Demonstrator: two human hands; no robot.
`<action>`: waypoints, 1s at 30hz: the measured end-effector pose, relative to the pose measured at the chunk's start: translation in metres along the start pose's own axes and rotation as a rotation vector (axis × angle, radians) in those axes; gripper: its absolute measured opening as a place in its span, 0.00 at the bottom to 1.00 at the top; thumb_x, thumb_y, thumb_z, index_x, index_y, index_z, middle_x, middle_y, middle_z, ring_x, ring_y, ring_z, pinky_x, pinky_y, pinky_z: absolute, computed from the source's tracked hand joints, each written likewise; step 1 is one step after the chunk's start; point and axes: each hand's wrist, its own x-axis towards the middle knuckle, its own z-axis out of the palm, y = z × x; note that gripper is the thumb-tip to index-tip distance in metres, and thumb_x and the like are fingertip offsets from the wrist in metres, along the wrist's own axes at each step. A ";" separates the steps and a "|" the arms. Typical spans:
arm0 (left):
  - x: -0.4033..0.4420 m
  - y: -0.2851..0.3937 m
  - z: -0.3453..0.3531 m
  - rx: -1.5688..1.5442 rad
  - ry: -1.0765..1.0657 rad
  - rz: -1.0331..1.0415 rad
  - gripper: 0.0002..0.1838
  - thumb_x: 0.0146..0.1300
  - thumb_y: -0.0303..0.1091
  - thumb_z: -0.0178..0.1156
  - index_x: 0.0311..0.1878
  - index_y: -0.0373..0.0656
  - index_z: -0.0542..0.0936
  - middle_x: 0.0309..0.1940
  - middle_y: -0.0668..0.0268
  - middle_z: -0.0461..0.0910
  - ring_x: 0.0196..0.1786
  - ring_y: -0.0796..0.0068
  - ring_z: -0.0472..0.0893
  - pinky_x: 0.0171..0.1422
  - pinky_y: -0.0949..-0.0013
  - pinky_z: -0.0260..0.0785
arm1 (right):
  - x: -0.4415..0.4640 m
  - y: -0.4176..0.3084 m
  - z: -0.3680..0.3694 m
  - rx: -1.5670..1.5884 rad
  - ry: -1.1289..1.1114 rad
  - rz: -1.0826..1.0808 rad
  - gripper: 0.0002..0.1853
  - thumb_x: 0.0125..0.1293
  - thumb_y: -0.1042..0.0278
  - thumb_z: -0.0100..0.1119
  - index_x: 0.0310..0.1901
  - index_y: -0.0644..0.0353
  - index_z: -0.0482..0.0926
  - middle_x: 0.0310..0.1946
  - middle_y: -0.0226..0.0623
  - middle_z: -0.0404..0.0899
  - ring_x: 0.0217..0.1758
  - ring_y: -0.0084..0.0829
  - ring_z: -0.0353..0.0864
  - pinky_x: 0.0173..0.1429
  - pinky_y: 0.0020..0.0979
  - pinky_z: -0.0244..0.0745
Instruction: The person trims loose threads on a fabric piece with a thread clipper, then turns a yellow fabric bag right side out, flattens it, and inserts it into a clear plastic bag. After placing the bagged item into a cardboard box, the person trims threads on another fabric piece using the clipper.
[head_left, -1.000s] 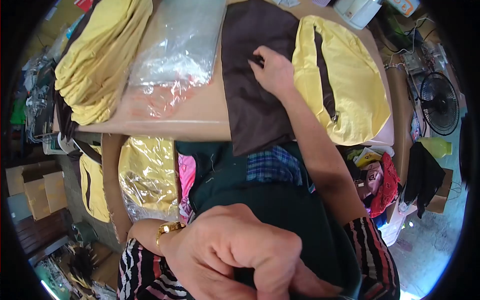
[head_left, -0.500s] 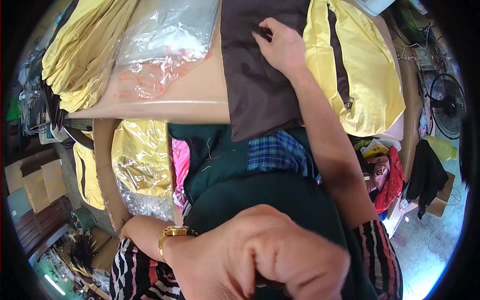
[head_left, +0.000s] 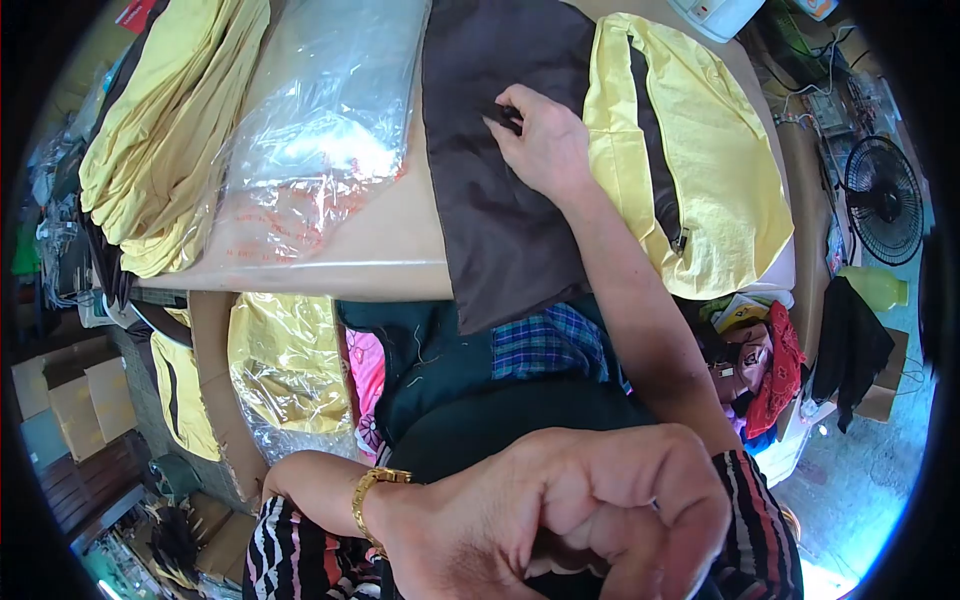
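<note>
My right hand (head_left: 548, 140) rests on a dark brown cloth (head_left: 500, 220) lying flat on the table, its thumb and forefinger closed around a small dark bunch that looks like the same cloth. Close to the camera, my left hand (head_left: 570, 510), with a gold watch on the wrist, is raised with its fingers curled in. What its fingers hold, if anything, is hidden. Beside the brown cloth, on the right, lies a yellow fabric piece (head_left: 720, 170) with a dark slit and a zipper pull.
Clear plastic bags (head_left: 310, 150) and a stack of yellow fabric (head_left: 165, 150) lie on the table's left. Below is a cardboard box (head_left: 222, 400) beside a plastic-wrapped yellow item (head_left: 290, 360). Coloured cloths (head_left: 770, 370) hang at the right, near a black fan (head_left: 884, 200).
My left hand has moved to the right, and its curled fingers now face the camera more. My right hand keeps its pinch on the brown cloth. The view has shifted slightly.
</note>
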 end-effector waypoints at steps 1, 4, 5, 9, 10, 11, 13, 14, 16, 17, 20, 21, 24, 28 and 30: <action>0.001 0.000 -0.003 0.021 -0.001 0.003 0.13 0.67 0.30 0.59 0.49 0.30 0.76 0.35 0.54 0.83 0.39 0.56 0.84 0.49 0.64 0.76 | 0.001 -0.001 0.000 -0.007 -0.007 -0.004 0.12 0.59 0.65 0.66 0.42 0.59 0.79 0.34 0.41 0.83 0.36 0.40 0.84 0.40 0.36 0.77; 0.004 0.006 -0.011 0.125 -0.007 0.034 0.13 0.67 0.30 0.59 0.50 0.30 0.76 0.35 0.54 0.83 0.39 0.55 0.85 0.49 0.64 0.77 | 0.000 -0.011 -0.003 -0.095 -0.063 -0.010 0.09 0.61 0.66 0.63 0.40 0.60 0.78 0.35 0.42 0.82 0.39 0.43 0.82 0.43 0.37 0.76; 0.006 0.011 -0.017 0.187 -0.006 0.056 0.14 0.67 0.30 0.59 0.51 0.30 0.76 0.35 0.54 0.83 0.40 0.55 0.85 0.49 0.64 0.77 | 0.002 -0.015 -0.008 -0.168 -0.097 -0.010 0.08 0.62 0.67 0.62 0.40 0.60 0.78 0.36 0.43 0.81 0.41 0.44 0.82 0.44 0.38 0.76; 0.006 0.054 -0.040 0.613 -0.016 0.267 0.14 0.67 0.28 0.58 0.53 0.29 0.76 0.35 0.54 0.84 0.38 0.53 0.85 0.49 0.62 0.78 | 0.006 -0.049 -0.068 -0.115 -0.290 -0.073 0.07 0.63 0.69 0.61 0.40 0.61 0.78 0.38 0.44 0.80 0.43 0.45 0.80 0.47 0.37 0.75; 0.004 0.068 -0.045 0.734 0.000 0.350 0.14 0.66 0.26 0.58 0.53 0.28 0.76 0.35 0.52 0.84 0.37 0.52 0.85 0.48 0.60 0.79 | 0.011 -0.053 -0.082 -0.055 -0.276 -0.120 0.07 0.62 0.68 0.62 0.39 0.60 0.79 0.36 0.43 0.80 0.42 0.46 0.81 0.47 0.39 0.76; -0.005 0.082 -0.040 0.719 0.143 0.544 0.18 0.64 0.32 0.61 0.53 0.30 0.76 0.45 0.46 0.77 0.49 0.49 0.76 0.58 0.50 0.66 | 0.018 -0.052 -0.092 0.005 -0.265 -0.168 0.07 0.61 0.67 0.63 0.39 0.59 0.79 0.35 0.42 0.79 0.41 0.46 0.81 0.47 0.41 0.76; -0.044 0.101 -0.035 1.010 0.731 1.052 0.29 0.59 0.46 0.64 0.54 0.30 0.75 0.54 0.45 0.71 0.57 0.52 0.66 0.69 0.43 0.52 | 0.049 -0.040 -0.103 0.029 -0.298 -0.139 0.08 0.61 0.66 0.63 0.39 0.60 0.80 0.36 0.43 0.80 0.42 0.45 0.81 0.48 0.40 0.76; -0.048 0.107 -0.043 1.005 0.731 1.113 0.29 0.59 0.46 0.64 0.55 0.30 0.74 0.55 0.45 0.71 0.58 0.53 0.66 0.69 0.44 0.52 | 0.069 -0.034 -0.105 0.060 -0.336 -0.088 0.09 0.61 0.65 0.64 0.39 0.60 0.80 0.37 0.43 0.81 0.44 0.43 0.82 0.49 0.39 0.76; -0.044 0.105 -0.059 0.988 0.556 0.979 0.29 0.60 0.45 0.65 0.56 0.31 0.74 0.56 0.46 0.71 0.59 0.54 0.66 0.69 0.46 0.53 | 0.108 -0.001 -0.091 0.021 -0.313 -0.076 0.11 0.61 0.64 0.64 0.41 0.60 0.81 0.39 0.44 0.81 0.46 0.43 0.82 0.50 0.38 0.76; -0.042 0.101 -0.066 0.987 0.522 0.872 0.29 0.60 0.44 0.65 0.56 0.31 0.73 0.56 0.47 0.71 0.59 0.55 0.66 0.69 0.47 0.54 | 0.126 0.013 -0.079 -0.016 -0.298 -0.035 0.12 0.60 0.63 0.65 0.42 0.60 0.81 0.42 0.44 0.82 0.48 0.42 0.82 0.52 0.37 0.75; -0.035 0.081 -0.085 0.950 0.488 0.542 0.29 0.60 0.42 0.65 0.58 0.32 0.72 0.58 0.49 0.71 0.60 0.57 0.67 0.68 0.50 0.55 | 0.167 0.022 -0.049 -0.093 -0.275 -0.040 0.14 0.60 0.61 0.64 0.43 0.61 0.81 0.46 0.45 0.82 0.51 0.44 0.81 0.55 0.38 0.75; -0.034 0.075 -0.091 0.934 0.488 0.426 0.29 0.60 0.42 0.65 0.59 0.32 0.71 0.58 0.49 0.70 0.61 0.58 0.67 0.68 0.51 0.56 | 0.177 0.025 -0.036 -0.090 -0.279 -0.044 0.14 0.60 0.61 0.64 0.43 0.61 0.81 0.46 0.45 0.82 0.51 0.44 0.81 0.55 0.38 0.75; -0.033 0.060 -0.109 0.903 0.520 0.157 0.29 0.61 0.40 0.65 0.61 0.33 0.70 0.60 0.51 0.70 0.62 0.60 0.67 0.68 0.54 0.57 | 0.204 0.035 0.008 -0.091 -0.167 -0.094 0.15 0.61 0.60 0.63 0.44 0.63 0.81 0.43 0.44 0.83 0.52 0.41 0.82 0.58 0.35 0.74; -0.017 0.054 -0.138 0.936 0.593 0.051 0.30 0.62 0.38 0.65 0.63 0.33 0.69 0.62 0.53 0.70 0.64 0.62 0.68 0.68 0.58 0.59 | 0.231 0.057 0.040 -0.244 -0.174 -0.018 0.16 0.61 0.59 0.62 0.44 0.62 0.82 0.45 0.49 0.83 0.51 0.47 0.81 0.54 0.41 0.74; 0.002 0.061 -0.157 1.007 0.665 0.130 0.31 0.62 0.37 0.65 0.65 0.34 0.68 0.63 0.55 0.70 0.65 0.64 0.68 0.67 0.60 0.60 | 0.232 0.050 0.035 -0.333 -0.347 0.021 0.16 0.62 0.58 0.62 0.43 0.62 0.82 0.43 0.49 0.83 0.49 0.47 0.81 0.53 0.41 0.74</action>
